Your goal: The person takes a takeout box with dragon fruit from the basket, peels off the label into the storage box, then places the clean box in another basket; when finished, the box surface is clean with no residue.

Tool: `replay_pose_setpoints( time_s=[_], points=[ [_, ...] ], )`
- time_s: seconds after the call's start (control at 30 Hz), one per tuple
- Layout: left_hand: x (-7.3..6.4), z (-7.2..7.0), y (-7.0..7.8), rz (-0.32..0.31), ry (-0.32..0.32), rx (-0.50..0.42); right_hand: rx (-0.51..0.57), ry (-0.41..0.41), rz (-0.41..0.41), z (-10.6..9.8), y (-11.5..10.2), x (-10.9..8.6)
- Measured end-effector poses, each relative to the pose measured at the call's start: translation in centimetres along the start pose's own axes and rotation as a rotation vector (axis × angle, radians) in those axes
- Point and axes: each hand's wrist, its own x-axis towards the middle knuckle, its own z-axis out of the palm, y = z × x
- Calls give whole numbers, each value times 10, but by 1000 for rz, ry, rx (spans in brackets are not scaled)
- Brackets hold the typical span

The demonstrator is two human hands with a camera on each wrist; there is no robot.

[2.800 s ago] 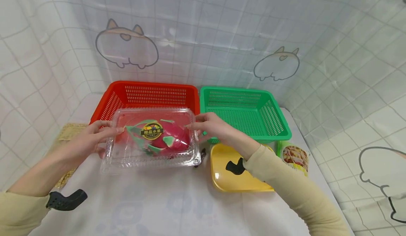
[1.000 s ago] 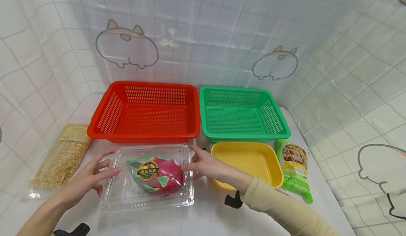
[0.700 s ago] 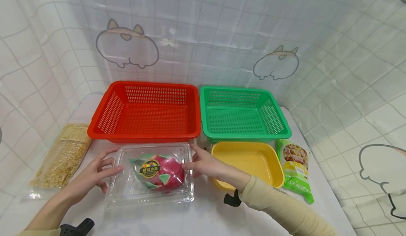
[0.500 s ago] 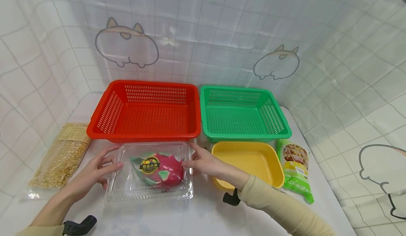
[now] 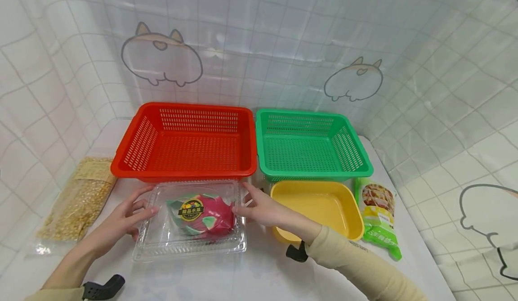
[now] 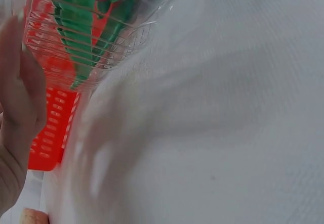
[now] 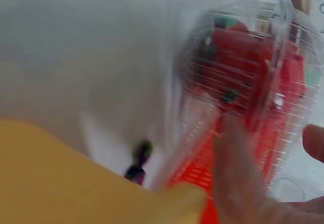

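A clear plastic fruit box, lid down with a round black and gold label on it, sits in front of the red basket. Through the lid shows a pink dragon fruit with green scales. My left hand holds the box's left side, thumb over the lid's edge. On the opposite side my right hand grips it, thumb on the lid and fingers along the wall. In the right wrist view the fingers lie close against the ribbed side.
Behind stand a red basket and a green basket. A yellow tub is beneath my right forearm, with a green snack packet beyond it. A bag of yellow grains lies far left. A small dark item lies near the tub.
Both hands have brought the box down and towards me from in front of the red basket's opening, which now shows fully. Over the last half second box and hands stay almost still.
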Motion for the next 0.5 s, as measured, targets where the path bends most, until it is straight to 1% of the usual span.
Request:
replay_pose_setpoints(
  time_s=[0.07, 0.17, 0.27, 0.37, 0.5],
  points=[
    [0, 0, 0, -2, -4, -3, -70, 27, -29, -2, -3, -2],
    [0, 0, 0, -9, -6, -4, -171, 97, -97, -4, -9, -6],
    [0, 1, 1, -14, -9, -3, -209, 141, -158, -4, -20, -9],
    [1, 1, 1, -19, -14, -2, -191, 117, -197, 3, -33, -6],
    [1, 1, 2, -34, -14, 0, -156, 30, -202, 17, -47, 7]
  ],
)
